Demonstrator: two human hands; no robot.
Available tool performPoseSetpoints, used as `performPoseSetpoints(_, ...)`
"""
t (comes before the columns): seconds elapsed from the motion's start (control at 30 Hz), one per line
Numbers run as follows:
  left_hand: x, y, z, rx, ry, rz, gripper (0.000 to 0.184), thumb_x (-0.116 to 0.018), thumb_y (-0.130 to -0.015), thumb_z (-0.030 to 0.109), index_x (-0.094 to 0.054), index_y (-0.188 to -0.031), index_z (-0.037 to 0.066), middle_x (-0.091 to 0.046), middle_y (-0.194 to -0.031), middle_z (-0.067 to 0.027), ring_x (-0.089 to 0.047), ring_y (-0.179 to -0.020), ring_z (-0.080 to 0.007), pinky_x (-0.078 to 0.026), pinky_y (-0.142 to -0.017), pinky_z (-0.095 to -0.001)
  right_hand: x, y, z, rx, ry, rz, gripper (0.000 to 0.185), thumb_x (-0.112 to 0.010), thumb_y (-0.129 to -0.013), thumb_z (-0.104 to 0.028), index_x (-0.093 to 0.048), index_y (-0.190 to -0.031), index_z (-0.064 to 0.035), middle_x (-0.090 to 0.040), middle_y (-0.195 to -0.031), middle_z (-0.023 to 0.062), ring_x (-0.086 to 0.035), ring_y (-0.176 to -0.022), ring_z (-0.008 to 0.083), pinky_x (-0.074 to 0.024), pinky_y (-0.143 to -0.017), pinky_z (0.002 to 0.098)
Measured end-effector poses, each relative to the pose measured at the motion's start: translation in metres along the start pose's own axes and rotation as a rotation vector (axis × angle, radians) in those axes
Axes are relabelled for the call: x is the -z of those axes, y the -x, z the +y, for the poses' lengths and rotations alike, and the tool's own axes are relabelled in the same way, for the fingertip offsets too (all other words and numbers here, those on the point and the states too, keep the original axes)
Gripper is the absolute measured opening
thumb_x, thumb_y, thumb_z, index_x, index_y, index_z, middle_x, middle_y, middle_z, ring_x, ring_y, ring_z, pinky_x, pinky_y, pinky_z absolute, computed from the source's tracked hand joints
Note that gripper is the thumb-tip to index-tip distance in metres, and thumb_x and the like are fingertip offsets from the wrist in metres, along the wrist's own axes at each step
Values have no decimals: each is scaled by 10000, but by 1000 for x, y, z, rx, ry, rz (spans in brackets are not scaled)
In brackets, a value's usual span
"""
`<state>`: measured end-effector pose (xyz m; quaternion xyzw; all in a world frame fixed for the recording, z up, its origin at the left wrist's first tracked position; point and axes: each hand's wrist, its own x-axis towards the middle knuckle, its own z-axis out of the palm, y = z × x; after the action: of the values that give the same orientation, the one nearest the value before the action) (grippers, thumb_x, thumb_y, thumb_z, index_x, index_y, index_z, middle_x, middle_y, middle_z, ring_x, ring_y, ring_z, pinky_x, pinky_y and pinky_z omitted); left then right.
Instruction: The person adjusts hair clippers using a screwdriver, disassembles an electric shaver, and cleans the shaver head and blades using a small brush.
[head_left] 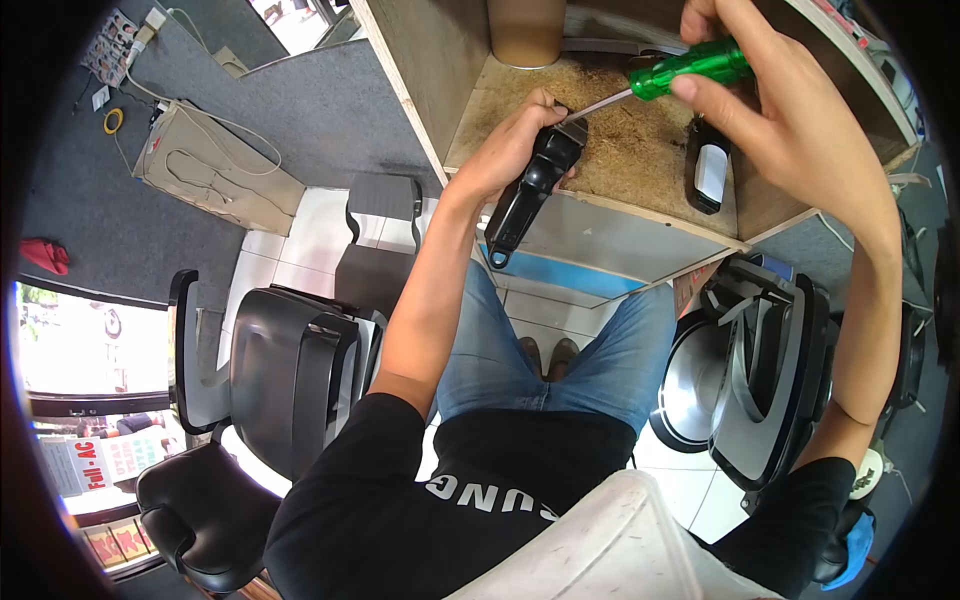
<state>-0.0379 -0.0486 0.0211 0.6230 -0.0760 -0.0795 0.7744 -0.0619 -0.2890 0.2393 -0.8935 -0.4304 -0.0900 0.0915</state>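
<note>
My left hand (514,146) is closed around a black hair clipper (535,190), held tilted above the front edge of a wooden shelf. The clipper's blade end points up and away from me. A screwdriver (695,70) with a clear green handle is in my right hand (770,100). Its thin metal shaft slants down to the left, and the tip meets the clipper near the blade. Whether the tip sits in a screw is too small to tell. A second black device with a pale panel (710,172) lies on the shelf below my right hand.
The wooden shelf (640,160) has side walls and dark bits scattered over it. A brown cylindrical container (527,35) stands at its back. Black barber chairs (290,380) are at left and at right (770,370). A power strip cable (205,115) hangs at upper left.
</note>
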Motion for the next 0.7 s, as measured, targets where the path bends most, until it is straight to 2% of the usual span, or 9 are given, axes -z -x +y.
performPoseSetpoints(0.13,2,-1,2,19,-14,-14,227,-438,-1067,330,-469,-1101,107,-692,-798,-199,-655,-558,-211,-548,-520,-324,5,2,-16,-94,47,25,386,-719,-1039,-361,-584,-980,-5,-643,-632,121,-604,-518,281,-414,-501,392)
performPoseSetpoints(0.23,2,-1,2,40,-14,-1,283,-438,-1094,382,-473,-1111,102,-691,-789,-193,-660,-559,-206,-552,-518,-320,2,2,-22,-129,85,69,401,-727,-1028,-382,-579,-1033,-10,-644,-641,119,-606,-532,290,-421,-520,396)
performPoseSetpoints(0.43,-1,2,4,54,-60,44,455,-408,-1139,543,-510,-1169,101,-690,-759,-156,-659,-553,-182,-553,-515,-311,4,2,-1,-126,82,1,388,-733,-1012,-370,-592,-1030,-9,-642,-720,123,-605,-597,299,-437,-568,402)
performPoseSetpoints(0.53,1,1,2,-19,-130,-4,456,-400,-1144,541,-526,-1165,104,-690,-756,-143,-658,-553,-176,-553,-518,-304,5,-1,10,-153,85,-56,382,-736,-1004,-364,-598,-1028,-8,-641,-760,125,-604,-629,304,-445,-592,405)
performPoseSetpoints(0.63,-6,5,7,-1,-140,43,452,-401,-1146,537,-530,-1138,104,-689,-756,-137,-656,-556,-170,-549,-519,-296,3,-3,22,-194,105,-127,376,-738,-996,-358,-604,-1026,-8,-640,-799,127,-604,-662,309,-453,-615,408)
performPoseSetpoints(0.67,-6,5,7,2,-140,37,448,-402,-1146,534,-529,-1135,104,-689,-756,-136,-656,-556,-169,-548,-518,-294,-4,-3,28,-155,127,-114,336,-748,-980,-314,-633,-952,0,-608,-842,127,-584,-708,323,-456,-649,418)
performPoseSetpoints(0.7,-6,5,7,4,-140,31,444,-404,-1147,531,-527,-1132,104,-689,-756,-134,-656,-557,-168,-547,-517,-293,-12,-4,34,-5,115,-2,347,-752,-975,-326,-626,-936,-5,-599,-825,120,-579,-688,321,-453,-636,418)
